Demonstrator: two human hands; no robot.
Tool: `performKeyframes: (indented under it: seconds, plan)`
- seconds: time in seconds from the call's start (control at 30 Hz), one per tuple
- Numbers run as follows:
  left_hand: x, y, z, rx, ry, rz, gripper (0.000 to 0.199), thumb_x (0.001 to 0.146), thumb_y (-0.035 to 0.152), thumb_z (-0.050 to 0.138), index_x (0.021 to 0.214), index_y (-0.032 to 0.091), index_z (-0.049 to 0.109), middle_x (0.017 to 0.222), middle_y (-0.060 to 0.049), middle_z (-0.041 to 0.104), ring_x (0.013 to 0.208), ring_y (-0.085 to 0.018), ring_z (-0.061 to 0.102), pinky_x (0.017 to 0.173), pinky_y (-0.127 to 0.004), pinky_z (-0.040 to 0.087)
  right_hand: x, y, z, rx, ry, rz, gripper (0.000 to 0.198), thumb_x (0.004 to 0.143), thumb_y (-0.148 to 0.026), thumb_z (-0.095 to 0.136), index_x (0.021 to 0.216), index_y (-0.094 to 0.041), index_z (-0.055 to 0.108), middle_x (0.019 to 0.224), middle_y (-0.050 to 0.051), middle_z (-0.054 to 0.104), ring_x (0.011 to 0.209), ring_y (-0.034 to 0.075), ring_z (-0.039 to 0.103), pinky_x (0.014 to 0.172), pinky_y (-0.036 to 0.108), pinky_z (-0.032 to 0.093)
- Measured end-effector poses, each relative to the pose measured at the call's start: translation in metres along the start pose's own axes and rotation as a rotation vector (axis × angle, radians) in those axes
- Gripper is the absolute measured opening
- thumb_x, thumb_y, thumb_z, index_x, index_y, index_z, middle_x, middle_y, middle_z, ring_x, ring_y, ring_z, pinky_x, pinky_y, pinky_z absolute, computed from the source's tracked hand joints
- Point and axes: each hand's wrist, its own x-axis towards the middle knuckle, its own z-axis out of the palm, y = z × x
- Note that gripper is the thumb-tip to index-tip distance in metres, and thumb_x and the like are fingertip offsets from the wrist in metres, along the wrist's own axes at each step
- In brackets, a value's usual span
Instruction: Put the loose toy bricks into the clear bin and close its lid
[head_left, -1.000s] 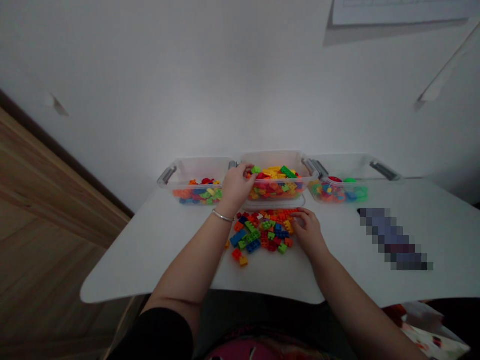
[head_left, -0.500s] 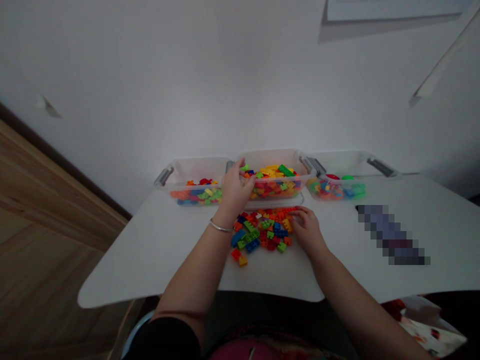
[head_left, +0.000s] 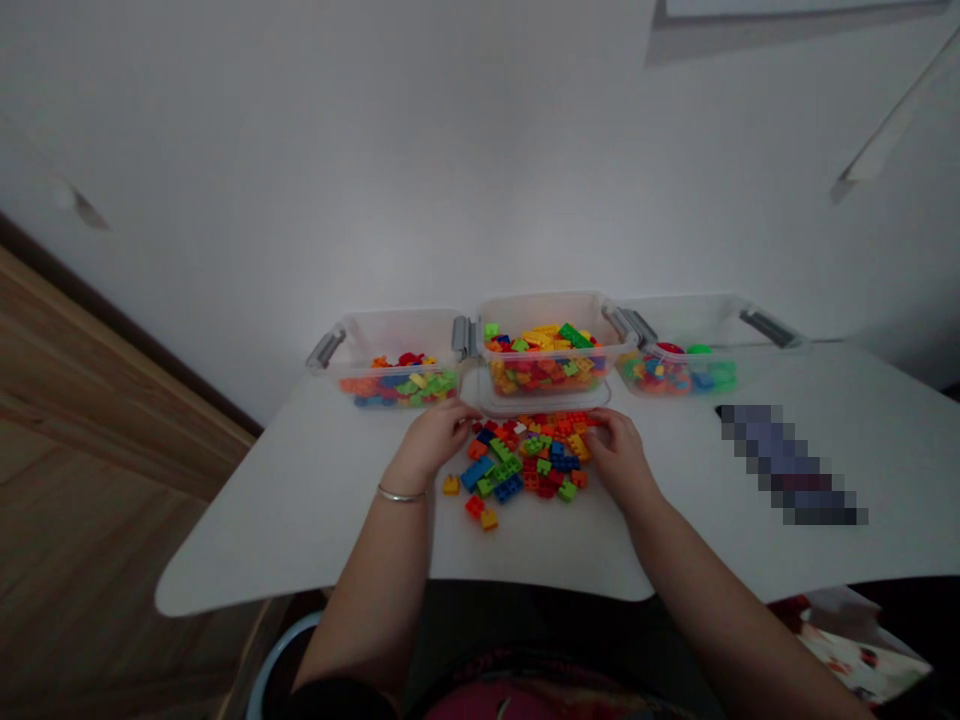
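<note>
A pile of colourful plastic building bricks [head_left: 506, 468] lies on the white table, in green, blue, red, orange and yellow. At its left edge is my left hand [head_left: 435, 440], a silver bangle on its wrist. Its fingers are bent with thumb and fingertips apart, near small red bricks, and nothing shows between them. My right hand [head_left: 621, 460] rests at the pile's right edge. Its fingertips close on the end of an orange building brick [head_left: 576, 419], while the thumb is beside a yellow brick [head_left: 578, 447]. The fingers partly cover that corner of the pile.
Behind the pile, a clear middle bin [head_left: 555, 352] of bricks stands on a clear lid [head_left: 544, 405]. Clear bins stand at left [head_left: 397, 375] and right [head_left: 679, 360], holding colourful pieces. A blurred-out dark object [head_left: 787, 465] lies right. The wall is behind.
My left hand has come back from the middle bin to the pile's left edge. A loose yellow brick now shows left of the pile. My right hand has barely moved.
</note>
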Motion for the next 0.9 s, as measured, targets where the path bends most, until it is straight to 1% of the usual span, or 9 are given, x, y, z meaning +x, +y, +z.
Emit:
performKeyframes:
  seconds: [0.13, 0.3, 0.37, 0.5, 0.57, 0.67, 0.77, 0.83, 0.9]
  plan:
    - [0.002, -0.006, 0.011, -0.021, -0.058, 0.028, 0.04, 0.076, 0.003, 0.052, 0.106, 0.02, 0.071, 0.104, -0.008, 0.068, 0.098, -0.018, 0.063, 0.091, -0.03, 0.051, -0.001, 0.0, 0.001, -0.007, 0.001, 0.0, 0.03, 0.072, -0.033, 0.052, 0.095, -0.018, 0.064, 0.11, 0.014, 0.063, 0.106, 0.028, 0.057, 0.1, 0.053, 0.042]
    - [0.002, -0.002, 0.014, -0.014, -0.04, 0.038, 0.036, 0.079, 0.007, 0.054, 0.106, 0.023, 0.072, 0.102, -0.008, 0.069, 0.097, -0.02, 0.063, 0.09, -0.033, 0.051, -0.001, 0.0, 0.0, -0.018, -0.02, 0.011, 0.029, 0.073, -0.033, 0.052, 0.094, -0.018, 0.066, 0.111, 0.014, 0.062, 0.107, 0.027, 0.056, 0.102, 0.051, 0.041]
    - [0.001, 0.0, 0.014, 0.019, -0.031, 0.017, 0.032, 0.079, 0.009, 0.055, 0.102, 0.023, 0.072, 0.1, -0.007, 0.07, 0.096, -0.021, 0.064, 0.088, -0.033, 0.052, -0.001, -0.001, 0.0, -0.015, -0.021, 0.015, 0.028, 0.073, -0.033, 0.053, 0.093, -0.019, 0.066, 0.111, 0.013, 0.062, 0.107, 0.027, 0.056, 0.102, 0.051, 0.04]
    - [-0.001, 0.001, 0.011, 0.099, -0.008, -0.045, 0.024, 0.08, 0.014, 0.059, 0.097, 0.025, 0.072, 0.098, -0.006, 0.07, 0.092, -0.022, 0.065, 0.078, -0.031, 0.052, -0.001, -0.001, 0.001, -0.011, -0.011, 0.02, 0.026, 0.073, -0.032, 0.054, 0.092, -0.02, 0.067, 0.111, 0.013, 0.062, 0.106, 0.027, 0.056, 0.102, 0.052, 0.04]
    - [-0.001, 0.0, 0.011, 0.074, 0.012, -0.057, 0.02, 0.08, 0.017, 0.061, 0.097, 0.024, 0.071, 0.095, -0.006, 0.071, 0.086, -0.021, 0.065, 0.073, -0.03, 0.052, 0.0, -0.001, 0.001, -0.015, -0.01, 0.014, 0.026, 0.072, -0.032, 0.054, 0.091, -0.019, 0.067, 0.11, 0.013, 0.062, 0.105, 0.027, 0.057, 0.101, 0.052, 0.041]
    - [0.0, 0.0, 0.01, -0.119, 0.084, -0.05, 0.018, 0.084, 0.024, 0.06, 0.099, 0.022, 0.069, 0.089, -0.004, 0.07, 0.074, -0.017, 0.064, 0.067, -0.028, 0.051, 0.0, 0.0, 0.001, -0.018, -0.021, 0.002, 0.028, 0.073, -0.032, 0.053, 0.092, -0.017, 0.067, 0.11, 0.015, 0.062, 0.105, 0.028, 0.056, 0.101, 0.052, 0.041]
    - [0.001, 0.006, 0.01, -0.317, 0.228, -0.028, 0.02, 0.085, 0.03, 0.059, 0.102, 0.02, 0.066, 0.082, -0.002, 0.068, 0.067, -0.014, 0.06, 0.061, -0.025, 0.05, 0.0, 0.0, 0.001, -0.017, -0.018, -0.004, 0.028, 0.073, -0.033, 0.054, 0.092, -0.017, 0.067, 0.111, 0.015, 0.062, 0.106, 0.028, 0.056, 0.101, 0.052, 0.041]
    - [0.002, 0.011, 0.01, -0.37, 0.3, -0.01, 0.019, 0.084, 0.03, 0.06, 0.1, 0.02, 0.066, 0.081, -0.002, 0.066, 0.066, -0.013, 0.059, 0.061, -0.024, 0.05, 0.0, 0.001, 0.001, -0.015, -0.016, -0.001, 0.026, 0.073, -0.032, 0.054, 0.091, -0.019, 0.067, 0.11, 0.014, 0.062, 0.105, 0.027, 0.057, 0.101, 0.051, 0.041]
    - [0.002, 0.014, 0.01, -0.388, 0.337, -0.001, 0.016, 0.083, 0.028, 0.06, 0.096, 0.02, 0.065, 0.082, -0.001, 0.066, 0.067, -0.012, 0.059, 0.061, -0.023, 0.05, 0.0, 0.001, 0.001, -0.011, -0.016, 0.008, 0.025, 0.072, -0.033, 0.054, 0.091, -0.02, 0.066, 0.109, 0.013, 0.063, 0.105, 0.027, 0.057, 0.101, 0.051, 0.041]
